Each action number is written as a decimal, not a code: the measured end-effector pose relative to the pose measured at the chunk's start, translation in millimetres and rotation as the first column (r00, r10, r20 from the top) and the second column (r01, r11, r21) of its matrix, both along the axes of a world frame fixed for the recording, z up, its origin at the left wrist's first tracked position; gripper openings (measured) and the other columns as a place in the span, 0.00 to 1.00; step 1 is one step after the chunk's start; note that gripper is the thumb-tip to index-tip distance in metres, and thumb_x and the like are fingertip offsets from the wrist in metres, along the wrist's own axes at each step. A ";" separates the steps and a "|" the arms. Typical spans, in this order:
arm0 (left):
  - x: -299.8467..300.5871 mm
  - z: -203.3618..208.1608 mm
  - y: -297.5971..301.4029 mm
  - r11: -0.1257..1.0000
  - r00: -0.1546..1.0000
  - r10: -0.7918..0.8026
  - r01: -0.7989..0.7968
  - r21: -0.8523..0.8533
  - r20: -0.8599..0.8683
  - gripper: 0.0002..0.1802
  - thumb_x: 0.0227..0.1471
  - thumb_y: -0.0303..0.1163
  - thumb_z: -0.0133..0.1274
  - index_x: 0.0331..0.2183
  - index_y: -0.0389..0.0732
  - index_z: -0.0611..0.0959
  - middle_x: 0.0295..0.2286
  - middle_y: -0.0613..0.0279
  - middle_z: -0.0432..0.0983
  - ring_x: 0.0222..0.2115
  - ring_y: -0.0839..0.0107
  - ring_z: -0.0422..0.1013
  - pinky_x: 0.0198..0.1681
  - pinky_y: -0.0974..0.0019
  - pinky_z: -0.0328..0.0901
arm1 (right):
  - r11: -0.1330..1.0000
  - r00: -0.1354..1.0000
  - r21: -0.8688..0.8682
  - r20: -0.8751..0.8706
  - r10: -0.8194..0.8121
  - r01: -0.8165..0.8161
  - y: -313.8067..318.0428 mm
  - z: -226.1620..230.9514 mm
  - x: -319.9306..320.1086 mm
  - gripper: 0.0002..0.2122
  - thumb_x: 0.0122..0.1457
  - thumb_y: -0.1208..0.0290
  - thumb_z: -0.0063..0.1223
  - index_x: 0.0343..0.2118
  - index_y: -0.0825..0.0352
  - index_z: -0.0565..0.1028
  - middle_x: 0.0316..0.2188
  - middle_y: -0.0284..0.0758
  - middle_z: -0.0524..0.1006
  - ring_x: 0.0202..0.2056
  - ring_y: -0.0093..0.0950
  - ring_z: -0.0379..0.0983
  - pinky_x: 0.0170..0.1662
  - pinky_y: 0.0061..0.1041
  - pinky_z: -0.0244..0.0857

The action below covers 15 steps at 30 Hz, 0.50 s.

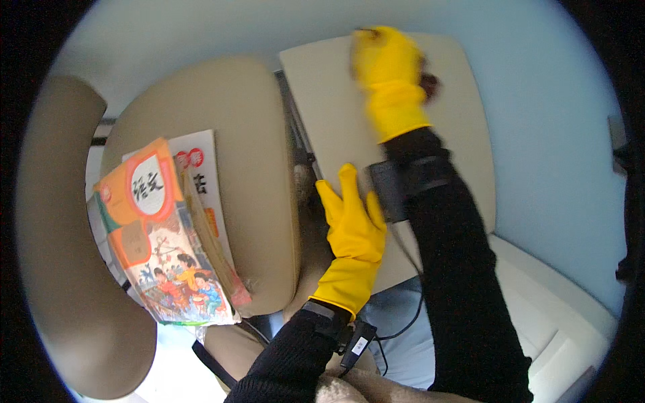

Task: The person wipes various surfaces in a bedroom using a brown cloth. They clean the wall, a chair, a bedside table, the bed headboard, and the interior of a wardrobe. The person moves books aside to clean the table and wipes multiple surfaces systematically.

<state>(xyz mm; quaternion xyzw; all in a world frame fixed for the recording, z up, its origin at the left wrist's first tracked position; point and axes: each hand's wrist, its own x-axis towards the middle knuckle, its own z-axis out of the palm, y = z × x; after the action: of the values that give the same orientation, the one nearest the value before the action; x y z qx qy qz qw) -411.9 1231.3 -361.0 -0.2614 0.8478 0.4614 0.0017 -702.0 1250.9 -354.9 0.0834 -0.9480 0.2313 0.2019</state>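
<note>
Yellow-gloved right hand (388, 64) is bunched at the far end of the beige seat (336, 114), a blurred dark-brown item (428, 86) beside it; grip cannot be determined. Left hand (356, 232), fingers spread, is over the seat's left edge.

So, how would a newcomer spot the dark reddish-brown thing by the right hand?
Find the pale blue wall on the right, then the large beige surface beside it. Near its far edge is the yellow-gloved right hand; the dark reddish-brown thing shows just past that hand's right side, too blurred to identify. Its colour sets it apart from the bright yellow and beige around it.
</note>
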 end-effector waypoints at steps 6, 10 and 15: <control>2.2 -10.4 -3.4 0.994 0.995 0.008 0.003 0.113 -0.104 0.44 0.59 0.31 0.59 0.72 0.47 0.61 0.68 0.21 0.50 0.67 0.26 0.55 0.70 0.48 0.56 | 0.758 0.762 -0.089 -0.033 0.646 -0.646 -74.3 4.2 41.9 0.15 0.62 0.56 0.65 0.47 0.58 0.86 0.45 0.37 0.85 0.49 0.44 0.79 0.55 0.42 0.73; -0.9 -0.4 1.2 0.995 0.998 -0.025 0.018 -0.099 -0.063 0.39 0.63 0.35 0.56 0.71 0.40 0.63 0.69 0.30 0.54 0.69 0.26 0.49 0.73 0.44 0.49 | 0.806 0.804 -0.017 -0.093 0.588 -0.591 -6.6 -2.5 -18.3 0.15 0.68 0.56 0.60 0.48 0.60 0.86 0.47 0.38 0.85 0.49 0.42 0.81 0.56 0.36 0.74; -6.0 10.1 -0.3 0.988 0.996 -0.074 0.067 -0.140 -0.049 0.39 0.65 0.40 0.57 0.71 0.44 0.63 0.68 0.17 0.48 0.68 0.25 0.51 0.71 0.42 0.53 | 0.984 0.955 -0.027 -0.248 0.163 -0.174 89.4 0.9 -80.0 0.12 0.64 0.61 0.62 0.41 0.66 0.85 0.41 0.48 0.84 0.45 0.52 0.79 0.52 0.47 0.70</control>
<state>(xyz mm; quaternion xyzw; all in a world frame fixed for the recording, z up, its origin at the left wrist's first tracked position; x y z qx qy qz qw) -417.8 1231.1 -350.9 -0.2181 0.8861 0.4083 -0.0231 -782.0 1340.4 -354.0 0.1870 -0.8994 0.2584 0.2990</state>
